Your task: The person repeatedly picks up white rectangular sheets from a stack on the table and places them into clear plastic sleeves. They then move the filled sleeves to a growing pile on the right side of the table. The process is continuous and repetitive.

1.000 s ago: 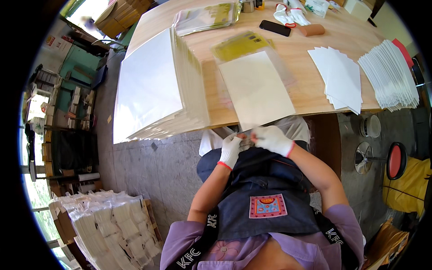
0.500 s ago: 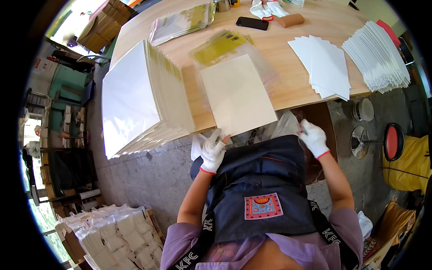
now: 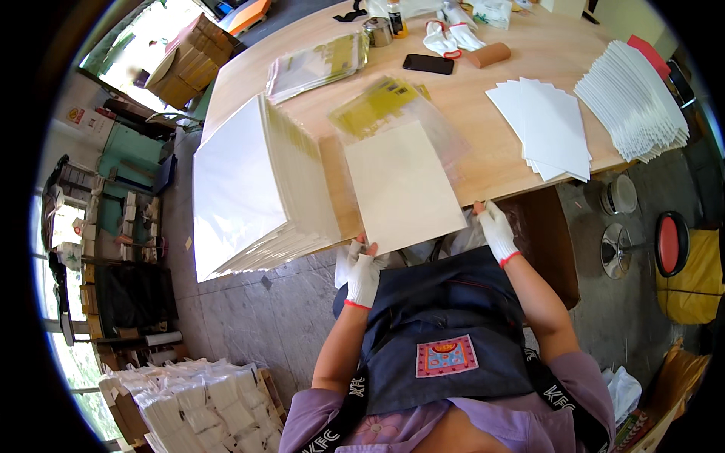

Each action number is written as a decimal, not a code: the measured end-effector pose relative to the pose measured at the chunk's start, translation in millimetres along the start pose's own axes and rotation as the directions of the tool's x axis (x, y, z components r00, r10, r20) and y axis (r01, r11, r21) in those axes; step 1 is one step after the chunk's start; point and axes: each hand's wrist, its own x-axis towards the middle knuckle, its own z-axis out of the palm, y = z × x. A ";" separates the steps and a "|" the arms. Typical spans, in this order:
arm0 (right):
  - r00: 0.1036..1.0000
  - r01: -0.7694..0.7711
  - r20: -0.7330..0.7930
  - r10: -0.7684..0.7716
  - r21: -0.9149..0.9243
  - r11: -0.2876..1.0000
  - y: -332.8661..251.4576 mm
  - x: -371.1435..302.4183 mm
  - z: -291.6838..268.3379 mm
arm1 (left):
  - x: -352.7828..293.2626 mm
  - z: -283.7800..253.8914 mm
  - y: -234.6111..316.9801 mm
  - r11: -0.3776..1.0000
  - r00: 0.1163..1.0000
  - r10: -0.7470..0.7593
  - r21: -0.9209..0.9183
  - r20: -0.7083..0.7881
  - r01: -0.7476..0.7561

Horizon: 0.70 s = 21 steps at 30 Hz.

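Note:
A cream-coloured sheet of board (image 3: 404, 185) lies at the table's near edge, its lower end sticking out past the edge. Beneath it are clear plastic sleeves (image 3: 375, 106) with yellow-green printing. My left hand (image 3: 362, 279), in a white glove with bare fingertips, is closed at the board's near left corner, thumb and finger on it. By the near right corner, my right hand (image 3: 496, 232), gloved alike, has its fingertips pinched together at the table edge. What they pinch is too small to make out. Loose clear plastic hangs below the edge between the hands.
A tall stack of wrapped white boards (image 3: 238, 181) stands left; more sleeves (image 3: 317, 64) lie behind. White sheets (image 3: 550, 128) and a fanned white stack (image 3: 634, 102) lie right. A phone (image 3: 428, 64), brown roll (image 3: 489, 54) and gloves (image 3: 453, 38) sit farther back. Below is a cardboard box (image 3: 547, 241).
My right hand has moved up and left to the table edge, its fingers now together. My left hand has closed at the board's corner. The whole view has shifted slightly.

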 end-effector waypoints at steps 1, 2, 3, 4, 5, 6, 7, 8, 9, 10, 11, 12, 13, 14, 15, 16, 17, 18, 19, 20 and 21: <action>0.990 -0.013 0.141 0.016 -0.026 1.000 3.3 -2.3 -3.2 | 1.0 -5.2 1.6 0.989 0.997 0.057 0.140 -0.045 -0.050; 0.920 -0.318 0.315 0.231 0.260 0.911 -28.1 -17.1 -3.4 | -4.9 0.7 12.2 0.950 0.995 0.093 0.303 -0.024 -0.081; 0.904 -0.331 0.386 0.182 0.365 0.870 -22.8 -22.4 0.4 | -14.9 25.1 33.8 0.881 0.993 0.121 0.459 0.013 -0.113; 0.881 -0.347 0.459 0.115 0.461 0.817 -19.5 -23.9 7.0 | -27.5 47.3 58.2 0.785 0.987 0.153 0.602 0.045 -0.149; 0.856 -0.393 0.506 0.106 0.504 0.769 -34.9 -27.8 9.0 | -43.0 61.3 79.5 0.726 0.979 0.193 0.662 0.063 -0.185; 0.841 -0.425 0.537 0.073 0.570 0.704 -46.6 -30.4 14.6 | -59.8 70.6 99.8 0.682 0.972 0.225 0.702 0.063 -0.203; 0.836 -0.413 0.548 0.022 0.603 0.682 -63.8 -30.5 19.6 | -76.1 75.3 120.1 0.635 0.966 0.251 0.741 0.067 -0.217; 0.831 -0.402 0.555 -0.027 0.636 0.659 -84.4 -33.0 24.6 | -84.7 72.4 135.8 0.593 0.934 0.345 0.748 0.098 -0.297; 0.824 -0.352 0.559 -0.099 0.640 0.684 -111.3 -32.5 31.6 | -93.0 69.6 151.6 0.540 0.892 0.434 0.757 0.126 -0.369; 0.812 -0.299 0.559 -0.168 0.646 0.702 -143.1 -28.9 40.3 | -97.0 63.3 166.8 0.470 0.798 0.576 0.728 0.176 -0.499; 0.795 -0.260 0.552 -0.250 0.683 0.683 -177.2 -26.1 49.9 | -94.8 57.4 186.4 0.432 0.732 0.664 0.720 0.153 -0.543; 0.773 -0.222 0.541 -0.332 0.720 0.657 -211.0 -22.4 60.8 | -89.6 56.5 208.3 0.388 0.656 0.744 0.715 0.130 -0.582; 0.752 -0.206 0.551 -0.363 0.719 0.664 -237.7 -17.3 76.1 | -84.1 62.4 228.0 0.357 0.593 0.801 0.732 0.081 -0.581; 0.735 -0.184 0.553 -0.394 0.721 0.668 -261.1 -13.1 88.3 | -80.0 65.3 245.1 0.326 0.525 0.850 0.745 0.039 -0.582; 0.730 -0.121 0.561 -0.390 0.667 0.735 -282.3 -10.9 94.3 | -76.5 52.3 260.2 0.268 0.542 0.836 0.799 0.085 -0.538; 0.726 -0.057 0.571 -0.383 0.605 0.794 -298.2 -11.8 100.7 | -69.2 28.3 275.2 0.206 0.560 0.819 0.846 0.127 -0.492; 0.722 0.123 0.519 -0.457 0.554 0.823 -299.6 -11.5 113.7 | -59.6 5.7 286.7 0.140 0.580 0.798 0.883 0.167 -0.448; 0.710 0.298 0.468 -0.526 0.477 0.827 -294.5 -6.9 128.6 | -53.3 -17.5 289.5 0.006 0.623 0.760 0.956 0.187 -0.294; 0.695 0.274 0.499 -0.518 0.482 0.832 -291.5 -5.3 139.4 | -50.8 -42.6 284.1 0.058 0.632 0.761 0.955 0.147 -0.292; 0.696 0.247 0.520 -0.496 0.475 0.845 -285.3 -3.8 141.0 | -45.5 -57.5 272.1 0.119 0.656 0.747 0.947 0.113 -0.299; 0.734 0.257 0.489 -0.472 0.443 0.859 -286.4 -5.4 124.3 | -39.6 -46.5 258.0 0.161 0.592 0.805 0.941 0.050 -0.298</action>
